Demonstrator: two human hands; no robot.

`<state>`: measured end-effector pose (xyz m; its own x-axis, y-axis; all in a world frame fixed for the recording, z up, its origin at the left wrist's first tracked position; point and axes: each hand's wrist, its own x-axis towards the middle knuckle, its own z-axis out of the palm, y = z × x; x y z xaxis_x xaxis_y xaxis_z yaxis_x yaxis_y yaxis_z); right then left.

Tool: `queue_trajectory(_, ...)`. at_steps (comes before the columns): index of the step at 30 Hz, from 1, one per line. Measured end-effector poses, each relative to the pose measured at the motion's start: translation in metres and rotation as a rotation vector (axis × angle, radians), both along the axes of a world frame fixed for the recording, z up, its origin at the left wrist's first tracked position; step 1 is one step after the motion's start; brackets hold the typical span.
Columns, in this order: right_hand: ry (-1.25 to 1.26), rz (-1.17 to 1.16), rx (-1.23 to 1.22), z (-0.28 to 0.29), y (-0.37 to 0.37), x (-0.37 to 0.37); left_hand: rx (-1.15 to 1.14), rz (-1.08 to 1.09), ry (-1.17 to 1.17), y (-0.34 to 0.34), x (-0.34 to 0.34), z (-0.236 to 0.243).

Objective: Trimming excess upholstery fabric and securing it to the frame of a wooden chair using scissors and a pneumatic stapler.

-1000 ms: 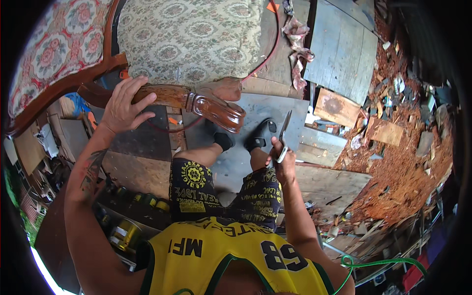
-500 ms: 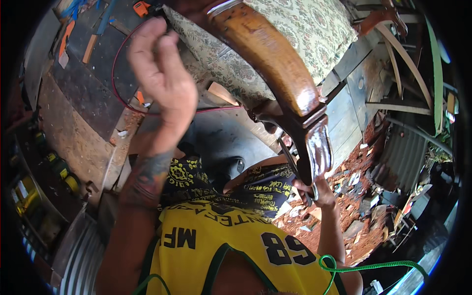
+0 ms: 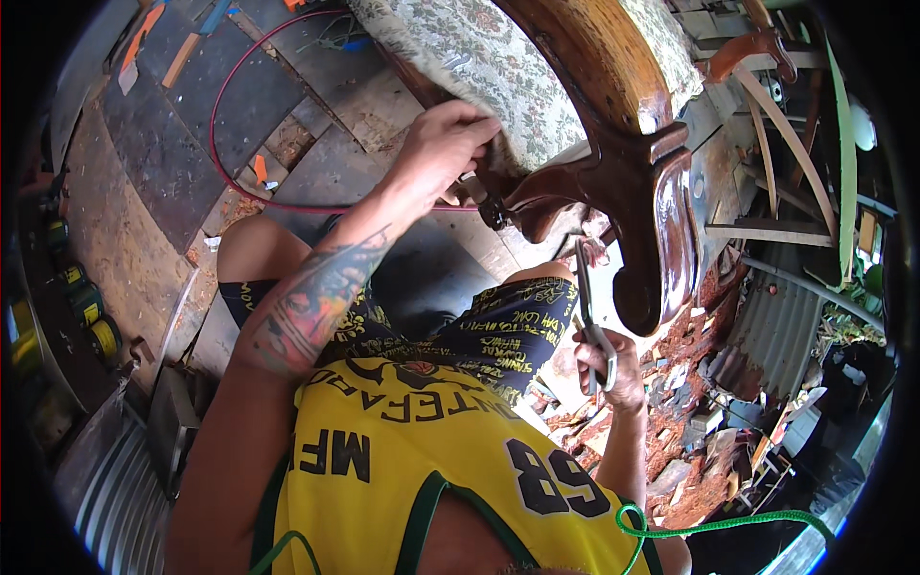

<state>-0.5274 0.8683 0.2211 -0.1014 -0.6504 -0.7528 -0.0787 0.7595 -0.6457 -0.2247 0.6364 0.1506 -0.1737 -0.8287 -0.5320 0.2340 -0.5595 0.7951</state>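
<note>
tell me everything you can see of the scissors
The scissors look all metal, grey, with long, slim, darker blades and paler looped handles. The blades appear closed or nearly so, seen almost edge-on. They point away from the wearer, toward the picture's top, just left of the chair's curved wooden end in this view. The right hand grips the handles, partly hiding them; nothing else visibly touches the scissors.

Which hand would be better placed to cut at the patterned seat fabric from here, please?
Probably the right hand: it holds the scissors, blades pointing away from the body. The left hand, without scissors, is at the patterned fabric's edge, so it seems better suited to steadying.
</note>
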Motion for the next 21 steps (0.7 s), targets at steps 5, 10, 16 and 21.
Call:
queue_trajectory(5,0.127,0.099,0.081,-0.004,0.01,0.01,-0.736,-0.368,-0.723,-0.01,0.008,0.004)
queue_trajectory(10,0.271,0.236,-0.057,0.0,0.008,0.01,-1.528,-0.565,-1.174,-0.034,0.008,0.016)
queue_trajectory(16,0.387,0.578,-0.324,0.007,0.017,0.052,-1.799,-0.911,-0.79,-0.06,0.029,-0.003)
queue_trajectory(21,0.563,0.472,-0.33,-0.008,0.02,0.084,-2.007,-0.745,-0.612,-0.056,0.04,-0.047)
